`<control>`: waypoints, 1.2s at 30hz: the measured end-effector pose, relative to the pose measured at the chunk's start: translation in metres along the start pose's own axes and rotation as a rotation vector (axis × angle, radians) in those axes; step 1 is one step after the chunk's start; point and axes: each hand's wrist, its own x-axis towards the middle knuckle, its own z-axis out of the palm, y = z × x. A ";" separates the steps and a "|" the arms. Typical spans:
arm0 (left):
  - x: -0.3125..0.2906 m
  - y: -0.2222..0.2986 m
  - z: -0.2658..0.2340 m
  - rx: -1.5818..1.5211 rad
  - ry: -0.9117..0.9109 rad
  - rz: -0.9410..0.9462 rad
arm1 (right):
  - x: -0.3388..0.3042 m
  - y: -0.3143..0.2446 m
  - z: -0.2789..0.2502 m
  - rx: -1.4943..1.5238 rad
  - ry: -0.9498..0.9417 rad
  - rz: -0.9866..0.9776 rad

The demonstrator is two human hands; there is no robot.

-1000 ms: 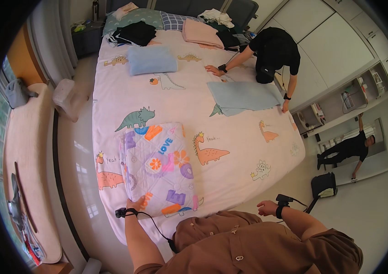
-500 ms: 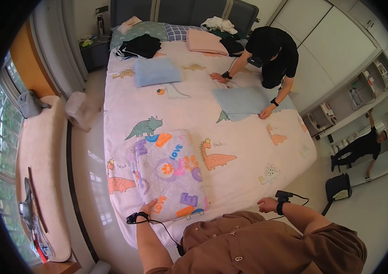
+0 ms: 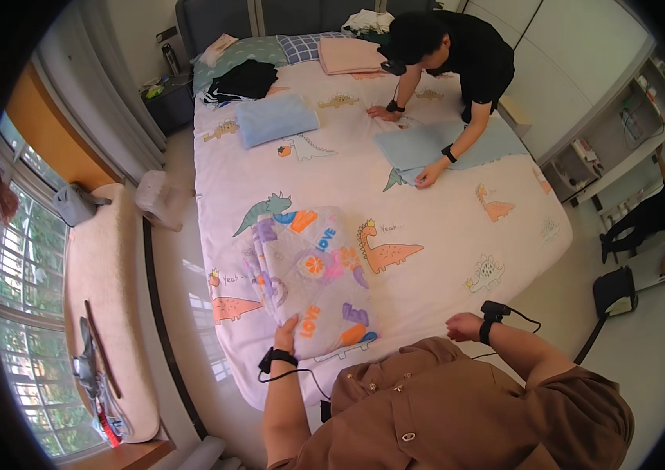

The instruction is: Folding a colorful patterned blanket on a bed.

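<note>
A folded quilt (image 3: 324, 282), pale lilac with orange, purple and pink flowers and letters, lies on the near left of the bed. My left hand (image 3: 285, 335) grips its near left corner, with part of the fingers hidden by the fabric. To the right, over the bed's near edge and close to my brown shirt, is my right hand (image 3: 464, 327). Its fingers are curled in and nothing shows in them. Both my wrists wear black straps with small devices.
Across the bed (image 3: 442, 235) a person in black (image 3: 465, 63) leans over a light blue cloth (image 3: 450, 149). A folded blue cloth (image 3: 277, 120), black clothes (image 3: 242, 81) and a folded pink cloth (image 3: 348, 56) lie farther back. At the left is a padded window bench (image 3: 109, 274).
The whole view has shifted. The person across the bed has leaned over, and one hand has slid along the light blue cloth. My left hand stays at the quilt's corner.
</note>
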 end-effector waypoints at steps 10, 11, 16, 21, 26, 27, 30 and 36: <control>-0.074 0.046 0.203 -0.126 -0.046 0.667 | -0.039 -0.123 0.128 0.340 -0.706 0.098; -0.082 0.048 0.217 -0.108 0.001 0.621 | -0.047 -0.134 0.134 0.526 -0.782 0.075; -0.109 0.023 0.241 0.278 0.107 0.773 | -0.056 -0.163 0.126 1.023 -0.781 -0.361; -0.105 -0.059 0.211 1.241 -0.013 0.182 | -0.004 -0.132 0.067 0.387 -0.407 -0.521; -0.096 -0.103 0.137 1.023 -0.854 0.163 | 0.092 -0.061 0.009 0.134 -0.014 -0.285; -0.105 -0.107 0.117 1.034 -0.797 0.359 | 0.109 -0.047 0.004 0.098 -0.056 -0.298; -0.131 -0.109 0.063 1.501 -0.349 0.511 | 0.138 -0.009 -0.001 0.047 0.011 -0.214; -0.143 -0.114 0.007 0.262 0.823 -0.089 | 0.143 0.006 -0.003 0.108 0.020 -0.171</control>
